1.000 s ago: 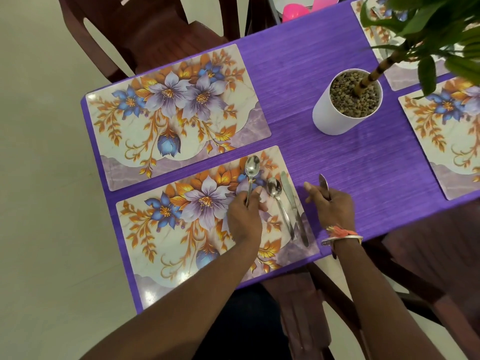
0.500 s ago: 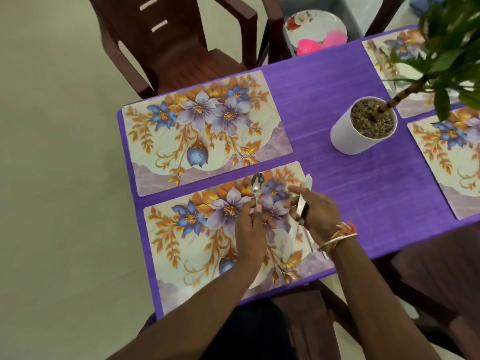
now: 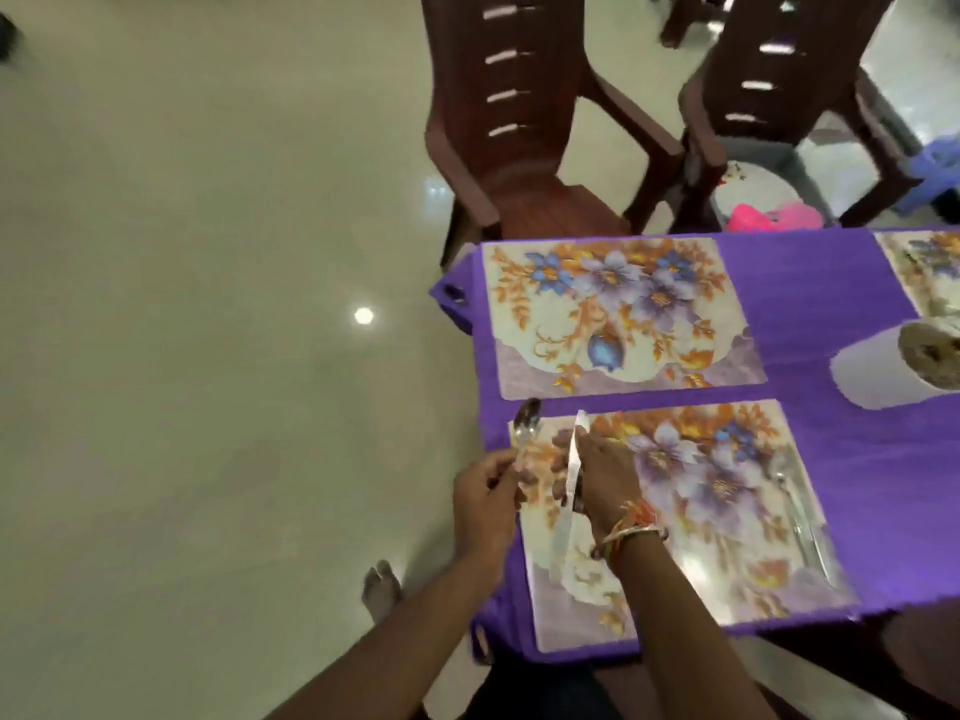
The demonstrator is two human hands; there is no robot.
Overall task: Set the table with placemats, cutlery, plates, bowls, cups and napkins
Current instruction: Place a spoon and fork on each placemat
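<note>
- The spoon (image 3: 523, 433) is held by its handle in the left hand (image 3: 485, 498), whose grip is closed around it; the bowl points away from the person, above the far left corner of the near placemat (image 3: 701, 511).
- The knife (image 3: 571, 459) is in the right hand (image 3: 605, 480), the grip closed around its middle. It stands just beside the spoon over the left part of the same mat, blade tip pointing away.
- A bracelet (image 3: 631, 532) circles the right wrist.
- More cutlery (image 3: 800, 517) lies along the right side of the near placemat, too blurred to tell apart.
- The near placemat's left edge sits close to the left edge of the desk (image 3: 810, 283), which is covered in purple cloth; a narrow purple strip separates it from the far placemat (image 3: 618, 314).
- The middle of both mats is bare.
- A white pot (image 3: 878, 376) stands to the right of the far mat, with a third placemat (image 3: 924, 267) beyond it at the frame's edge.
- A brown chair (image 3: 519, 122) is at the far side of the desk, behind the far placemat; a second chair (image 3: 769, 96) beside it carries a plate (image 3: 753, 192) and something pink (image 3: 774, 218).
- Pale floor (image 3: 182, 304) spreads wide to the left of the desk; a bare foot (image 3: 382, 589) stands on it near the desk's near left corner.
</note>
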